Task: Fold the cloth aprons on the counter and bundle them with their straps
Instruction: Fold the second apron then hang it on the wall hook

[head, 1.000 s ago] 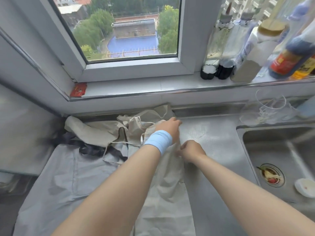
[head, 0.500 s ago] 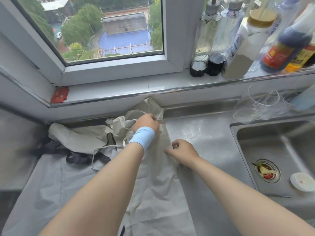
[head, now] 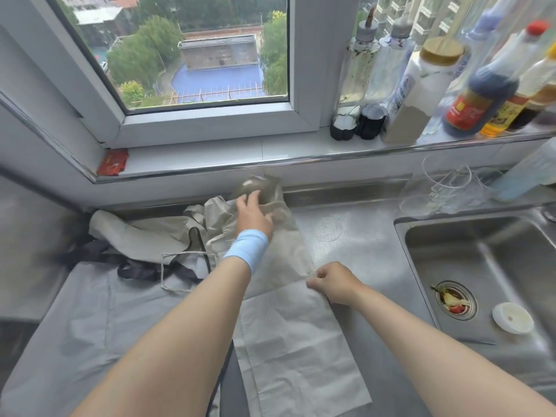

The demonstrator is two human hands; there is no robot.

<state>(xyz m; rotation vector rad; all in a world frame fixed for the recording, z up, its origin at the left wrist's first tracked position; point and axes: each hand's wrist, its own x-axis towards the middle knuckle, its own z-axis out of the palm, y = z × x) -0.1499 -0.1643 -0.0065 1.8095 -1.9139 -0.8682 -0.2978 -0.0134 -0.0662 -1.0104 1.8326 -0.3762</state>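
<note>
A plain beige apron (head: 288, 320) is lying pale against a plain grey apron (head: 90, 320), while the straps (head: 141, 270) are showing near-black. A light blue wristband (head: 246, 249) is circling the left wrist (the sill's packet (head: 112, 161) is glowing red), and the silver counter (head: 370, 266) is showing a dotted patch.

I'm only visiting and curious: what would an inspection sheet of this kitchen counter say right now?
Surface: steel counter, left part covered by cloth.
Job's things: beige apron, near end flat; grey apron left of it; dark straps bunched beyond.
Clutter: glass cups, red packet, white lid in the sink.
Hands: left hand grips the beige apron's blurred top; right hand pinches its right edge.
Cables: nothing seen.
Surroundings: window, bottles on the sill.
</note>
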